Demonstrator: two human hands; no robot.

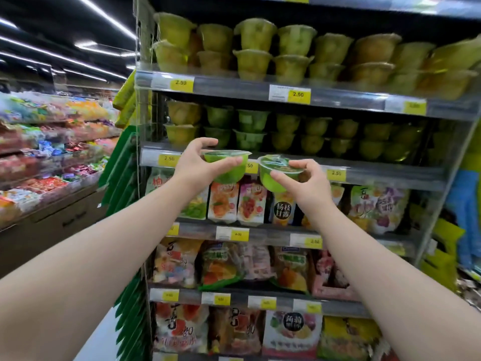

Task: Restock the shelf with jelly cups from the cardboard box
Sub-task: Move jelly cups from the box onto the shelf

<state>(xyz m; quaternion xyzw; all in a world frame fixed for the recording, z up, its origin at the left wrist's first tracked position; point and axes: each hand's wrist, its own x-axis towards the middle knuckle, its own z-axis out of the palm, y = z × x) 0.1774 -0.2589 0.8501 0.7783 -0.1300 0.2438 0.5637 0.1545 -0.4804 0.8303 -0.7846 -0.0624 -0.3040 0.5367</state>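
My left hand (197, 162) grips a green jelly cup (229, 166) by its rim, held upright in front of the second shelf's edge (364, 173). My right hand (307, 182) pinches a second green jelly cup (276, 175), tilted toward me with its foil lid showing. Both cups hang just below the row of stacked green and yellow jelly cups (250, 131) on that shelf. The top shelf (234, 87) carries more stacked cups (255, 48). The cardboard box is not in view.
Lower shelves hold bagged jelly snacks (250, 201) behind yellow price tags (169, 159). A wire side panel (145, 113) bounds the shelf's left end. Across the aisle on the left stands a candy display (52, 152). Blue and yellow goods (466, 204) hang at the right.
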